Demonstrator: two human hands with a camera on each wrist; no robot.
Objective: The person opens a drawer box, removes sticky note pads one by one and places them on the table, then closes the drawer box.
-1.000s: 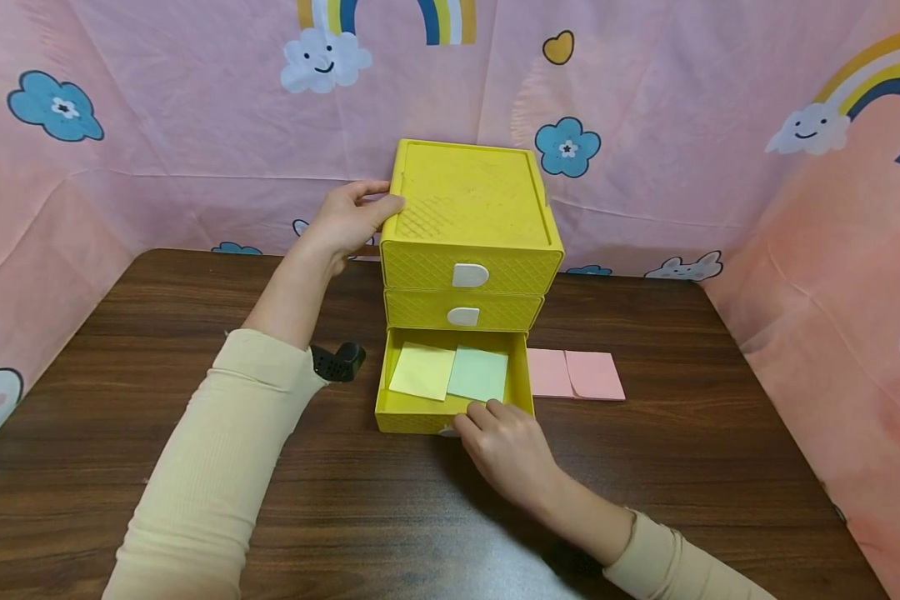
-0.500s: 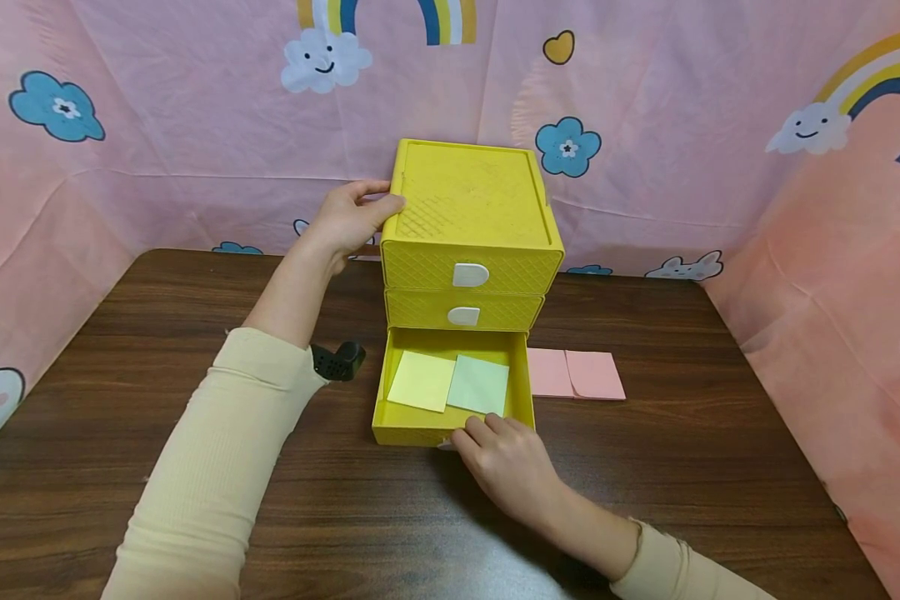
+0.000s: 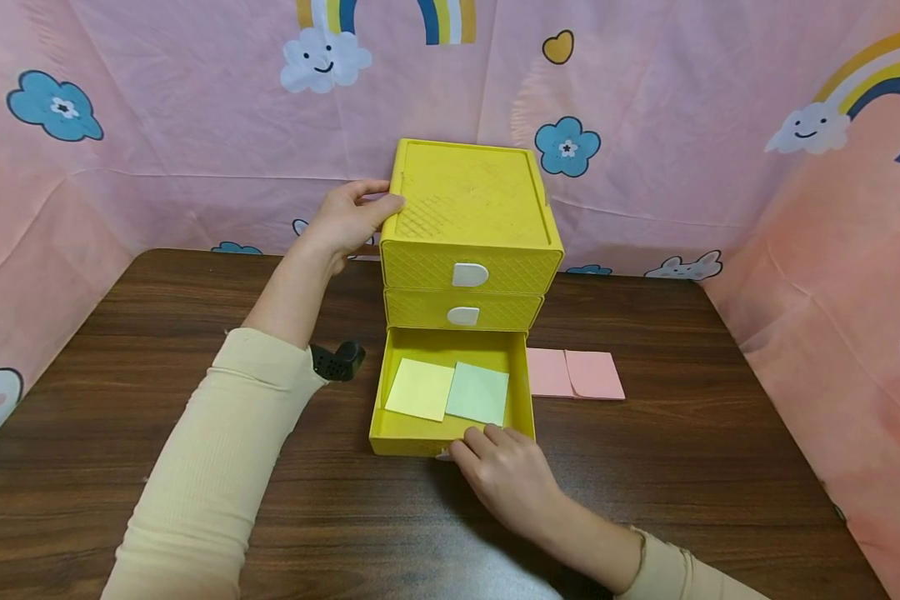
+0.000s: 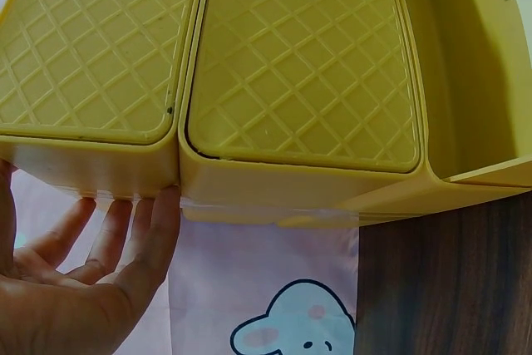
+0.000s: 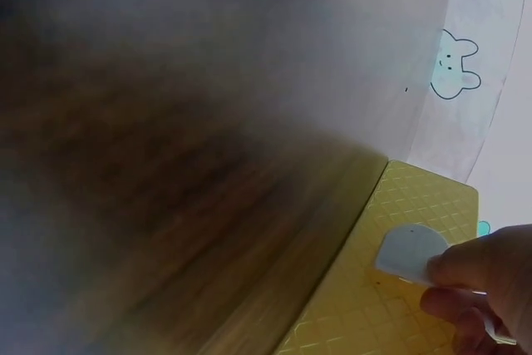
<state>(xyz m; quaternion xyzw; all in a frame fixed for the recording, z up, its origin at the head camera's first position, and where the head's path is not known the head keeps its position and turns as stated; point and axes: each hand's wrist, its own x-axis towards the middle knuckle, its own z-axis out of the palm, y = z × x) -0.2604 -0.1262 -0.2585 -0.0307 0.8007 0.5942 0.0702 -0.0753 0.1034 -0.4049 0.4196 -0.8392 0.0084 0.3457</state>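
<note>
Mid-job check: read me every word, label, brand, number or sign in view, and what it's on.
None readable in any view.
Yellow drawer unit, white handles: no lettering visible.
Yellow note, green note, pink notes: no writing visible.
Pink cloth: drawings only.
Black wrist device: too small to tell.

The location is a desktop station inside a fabric enclosure; the type of building around it cannot be determined. A pink fabric backdrop (image 3: pixel 450 100), printed with striped rainbows (image 3: pixel 442 25), smiling white clouds (image 3: pixel 326 60), blue flowers (image 3: pixel 567 147) and white rabbits (image 3: pixel 687 269), forms the rear and both sides. Creases and seam-like folds identify it as cloth. It borders a dark brown wood-grain desk (image 3: pixel 330 517). Office-type items are present: a yellow plastic three-drawer unit (image 3: pixel 465 196), square pink paper notes (image 3: pixel 596 375) beside it, and yellow and green paper notes (image 3: pixel 477 392) in the bottom drawer (image 3: pixel 416 428).
</note>
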